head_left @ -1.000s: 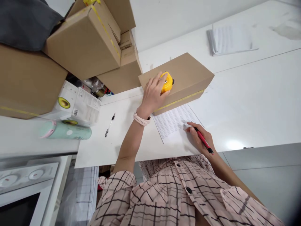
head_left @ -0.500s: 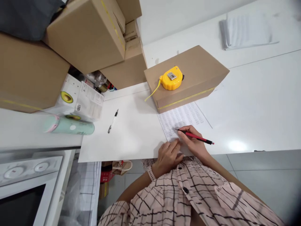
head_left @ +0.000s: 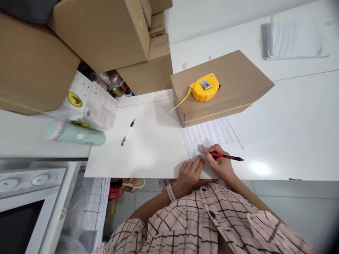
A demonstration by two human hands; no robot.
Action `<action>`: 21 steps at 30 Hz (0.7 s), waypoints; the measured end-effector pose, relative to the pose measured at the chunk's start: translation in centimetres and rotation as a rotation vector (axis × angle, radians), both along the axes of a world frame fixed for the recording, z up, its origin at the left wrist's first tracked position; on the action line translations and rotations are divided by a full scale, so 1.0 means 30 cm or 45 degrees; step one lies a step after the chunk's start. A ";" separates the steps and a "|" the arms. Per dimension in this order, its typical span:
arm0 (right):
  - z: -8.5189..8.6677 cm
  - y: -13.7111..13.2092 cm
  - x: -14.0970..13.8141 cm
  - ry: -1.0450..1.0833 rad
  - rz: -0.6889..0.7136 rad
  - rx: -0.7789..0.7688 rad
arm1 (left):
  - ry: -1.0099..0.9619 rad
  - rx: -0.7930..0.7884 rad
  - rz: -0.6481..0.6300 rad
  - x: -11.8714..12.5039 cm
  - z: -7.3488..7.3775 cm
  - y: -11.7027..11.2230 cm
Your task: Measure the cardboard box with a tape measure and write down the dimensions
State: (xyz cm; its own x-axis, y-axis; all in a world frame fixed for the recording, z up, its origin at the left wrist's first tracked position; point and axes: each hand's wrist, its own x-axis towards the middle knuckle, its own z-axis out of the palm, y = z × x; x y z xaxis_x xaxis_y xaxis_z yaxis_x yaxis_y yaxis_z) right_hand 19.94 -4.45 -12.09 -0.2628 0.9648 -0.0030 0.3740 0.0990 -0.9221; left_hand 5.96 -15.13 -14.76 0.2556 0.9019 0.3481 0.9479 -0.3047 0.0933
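Observation:
My right hand [head_left: 220, 162] is closed around a slim red-and-black pen [head_left: 227, 156], its writing end down at the paper and hidden by the fingers. Under that hand lies a sheet of paper [head_left: 209, 134] filled with columns of small writing. My left hand [head_left: 189, 173] rests palm down at the sheet's near edge, fingers stretched out on it. A closed cardboard box [head_left: 225, 81] covers the far part of the sheet. On top of the box sits a yellow tape measure [head_left: 205, 88] with a yellow wrist strap.
A black-and-clear pen [head_left: 128, 132] lies on the white table [head_left: 150, 151]. To the left are a mint-green bottle [head_left: 79, 134], a white avocado-print carton [head_left: 99, 106] and stacked cardboard boxes [head_left: 103, 35]. Papers [head_left: 296, 38] lie at the far right. A white appliance [head_left: 29, 190] stands lower left.
My view has shifted slightly, so the box and tape measure appear further right. The pen in my right hand lies at a flatter slant. My left hand stays on the sheet's edge.

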 end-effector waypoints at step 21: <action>0.014 0.001 -0.017 -0.138 0.105 0.081 | -0.123 0.118 0.034 0.012 -0.012 0.012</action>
